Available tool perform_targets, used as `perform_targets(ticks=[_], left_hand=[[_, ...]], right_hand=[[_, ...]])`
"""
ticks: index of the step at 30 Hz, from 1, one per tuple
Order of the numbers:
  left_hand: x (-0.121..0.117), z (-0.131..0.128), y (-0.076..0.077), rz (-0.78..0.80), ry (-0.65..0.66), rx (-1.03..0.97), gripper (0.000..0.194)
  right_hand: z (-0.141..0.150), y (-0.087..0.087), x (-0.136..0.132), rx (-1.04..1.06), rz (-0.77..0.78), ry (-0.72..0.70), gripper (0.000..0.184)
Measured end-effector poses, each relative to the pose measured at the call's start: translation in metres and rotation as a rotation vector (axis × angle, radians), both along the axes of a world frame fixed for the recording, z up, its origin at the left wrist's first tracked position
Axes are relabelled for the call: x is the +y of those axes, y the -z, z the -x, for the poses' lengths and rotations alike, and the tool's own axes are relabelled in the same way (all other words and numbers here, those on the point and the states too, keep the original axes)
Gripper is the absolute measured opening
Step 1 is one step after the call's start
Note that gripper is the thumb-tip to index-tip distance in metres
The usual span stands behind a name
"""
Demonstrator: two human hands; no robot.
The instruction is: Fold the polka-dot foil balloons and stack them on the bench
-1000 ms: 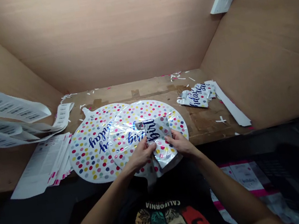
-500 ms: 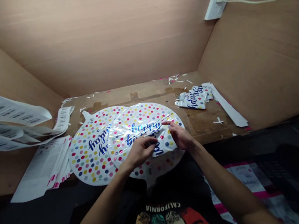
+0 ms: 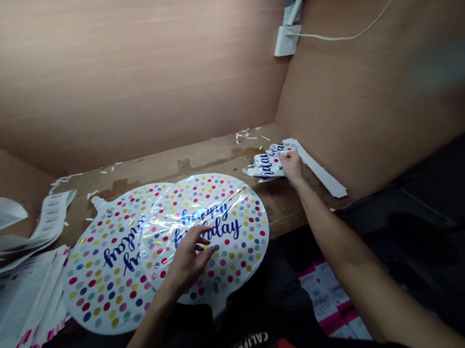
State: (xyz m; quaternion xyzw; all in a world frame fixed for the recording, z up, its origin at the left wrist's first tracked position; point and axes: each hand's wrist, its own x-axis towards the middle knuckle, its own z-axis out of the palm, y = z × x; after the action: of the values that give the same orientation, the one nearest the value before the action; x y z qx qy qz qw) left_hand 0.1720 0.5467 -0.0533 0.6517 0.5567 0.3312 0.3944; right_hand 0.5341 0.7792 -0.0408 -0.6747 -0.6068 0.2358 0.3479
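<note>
The left hand [image 3: 188, 258] rests open, fingers spread, on a polka-dot foil balloon [image 3: 223, 199] lying on the table [image 3: 213, 162]; the right hand [image 3: 292, 167] touches crumpled printed foil [image 3: 267, 164], its grip hard to make out.

- I had two round foil balloons on the worktop [image 3: 195, 162], the right balloon [image 3: 236, 197] lying over the edge of the left balloon [image 3: 100, 283].
- My left grip [image 3: 187, 260] rested on the right balloon.
- My right grip [image 3: 292, 166] was at a crumpled foil balloon [image 3: 269, 165], further back and to the right.
- A long paper strip [image 3: 320, 169] lay just right of it.
- Paper scraps [image 3: 248, 134] lay behind it, near the back panel [image 3: 110, 70].
- A stack of printed sheets [image 3: 15, 308] lay left of the balloons, with barcode label sheets [image 3: 51, 217] behind it.
- A wall socket [image 3: 287, 40] sat above, on the right panel [image 3: 357, 101].
</note>
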Motion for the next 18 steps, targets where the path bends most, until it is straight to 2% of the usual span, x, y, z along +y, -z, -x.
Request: perform_targets(ticks=[2, 4, 6, 8, 11, 13, 15, 17, 18], left_hand=[[-0.008, 0.007, -0.001, -0.02, 0.182, 0.222, 0.021], [-0.018, 0.01, 0.001, -0.033, 0.331, 0.448, 0.016], [-0.025, 0.011, 0.007, -0.075, 0.379, 0.638, 0.025], [-0.026, 0.011, 0.013, -0.128, 0.371, 0.73, 0.024], [-0.018, 0.015, 0.022, -0.133, 0.391, 0.609, 0.007], [-0.01, 0.02, 0.025, -0.092, 0.371, 0.428, 0.013], [-0.002, 0.024, 0.024, -0.049, 0.308, 0.268, 0.019], [0.008, 0.027, 0.02, 0.035, 0.248, 0.153, 0.029], [0.015, 0.029, 0.017, 0.098, 0.233, 0.11, 0.032]], right_hand=[[-0.017, -0.004, 0.02, -0.193, -0.029, 0.082, 0.043], [-0.013, 0.005, 0.026, -0.264, -0.061, 0.038, 0.05], [-0.001, 0.02, 0.025, -0.296, -0.056, -0.062, 0.047], [0.008, 0.033, 0.024, -0.322, -0.016, -0.135, 0.045], [0.009, 0.038, 0.026, -0.431, 0.066, -0.192, 0.052], [0.011, 0.033, 0.022, -0.523, 0.073, -0.201, 0.063], [0.023, 0.026, 0.002, -0.543, -0.03, -0.235, 0.073], [0.045, 0.019, -0.036, -0.45, -0.132, -0.472, 0.081], [0.057, 0.017, -0.059, -0.371, -0.14, -0.682, 0.084]])
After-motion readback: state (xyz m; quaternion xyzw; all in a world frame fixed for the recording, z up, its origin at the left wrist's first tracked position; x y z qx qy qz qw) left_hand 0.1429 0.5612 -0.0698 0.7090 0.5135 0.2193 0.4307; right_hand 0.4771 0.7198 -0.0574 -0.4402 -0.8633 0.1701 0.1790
